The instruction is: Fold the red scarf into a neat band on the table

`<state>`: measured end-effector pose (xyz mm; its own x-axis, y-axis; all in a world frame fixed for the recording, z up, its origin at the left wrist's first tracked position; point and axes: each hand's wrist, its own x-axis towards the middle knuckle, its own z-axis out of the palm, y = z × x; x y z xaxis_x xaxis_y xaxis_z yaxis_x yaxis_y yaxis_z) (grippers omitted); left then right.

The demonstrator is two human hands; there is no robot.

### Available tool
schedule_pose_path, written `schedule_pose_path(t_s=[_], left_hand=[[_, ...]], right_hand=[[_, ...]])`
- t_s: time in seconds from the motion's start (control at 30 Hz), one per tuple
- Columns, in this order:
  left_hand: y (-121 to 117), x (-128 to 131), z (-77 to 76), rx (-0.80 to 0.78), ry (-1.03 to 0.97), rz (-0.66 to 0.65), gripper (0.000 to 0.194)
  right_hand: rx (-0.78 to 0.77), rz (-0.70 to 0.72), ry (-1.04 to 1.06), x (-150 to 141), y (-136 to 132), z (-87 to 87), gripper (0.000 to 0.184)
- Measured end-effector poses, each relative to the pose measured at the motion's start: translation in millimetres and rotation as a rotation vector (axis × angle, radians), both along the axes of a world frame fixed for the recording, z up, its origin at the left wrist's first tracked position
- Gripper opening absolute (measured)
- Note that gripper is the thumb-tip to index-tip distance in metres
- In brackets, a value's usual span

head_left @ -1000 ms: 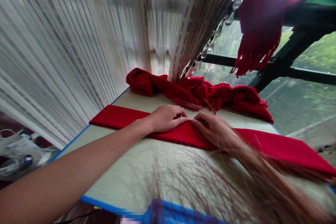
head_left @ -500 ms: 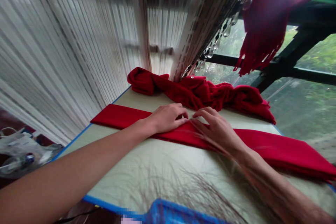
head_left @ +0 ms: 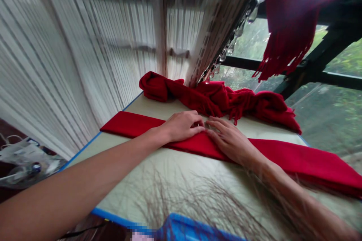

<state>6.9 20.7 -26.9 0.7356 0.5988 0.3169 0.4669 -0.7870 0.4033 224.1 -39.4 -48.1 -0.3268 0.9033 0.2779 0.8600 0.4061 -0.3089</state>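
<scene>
A long folded red scarf (head_left: 288,154) lies flat across the table, running from the left edge to the right edge. My left hand (head_left: 185,124) rests on its middle, fingers bent and thumb drawn toward them, pinching at the cloth near the far edge. Beside it, almost fingertip to fingertip, my right hand (head_left: 229,137) lies on the same scarf with its fingers stretched out and slightly apart. Behind both hands sits a second red scarf (head_left: 215,99), crumpled in a loose heap with fringe showing.
The pale tabletop (head_left: 118,165) has a blue rim. A blue plastic thing (head_left: 192,229) stands at the near edge, with loose hair strands hanging before it. Striped string curtains (head_left: 85,45) drop at the left. A fringed red scarf (head_left: 294,26) hangs by the window. Plastic bags (head_left: 25,162) lie lower left.
My right hand has flattened, its raised fingers coming down and spreading on the scarf. My left hand stays in place. The whole view has shifted slightly.
</scene>
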Motion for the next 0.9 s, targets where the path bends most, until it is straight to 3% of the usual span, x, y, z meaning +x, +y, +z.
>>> schedule_pose_path(t_s=[0.27, 0.9], left_hand=[[1, -1, -0.6, -0.011, -0.04, -0.014, 0.019], [-1, 0, 1.3, -0.031, -0.096, -0.052, 0.015]], right_hand=[[0.038, 0.007, 0.097, -1, -3, 13.5, 0.024], [-0.008, 0.028, 0.092, 3, -1, 12.2, 0.023]])
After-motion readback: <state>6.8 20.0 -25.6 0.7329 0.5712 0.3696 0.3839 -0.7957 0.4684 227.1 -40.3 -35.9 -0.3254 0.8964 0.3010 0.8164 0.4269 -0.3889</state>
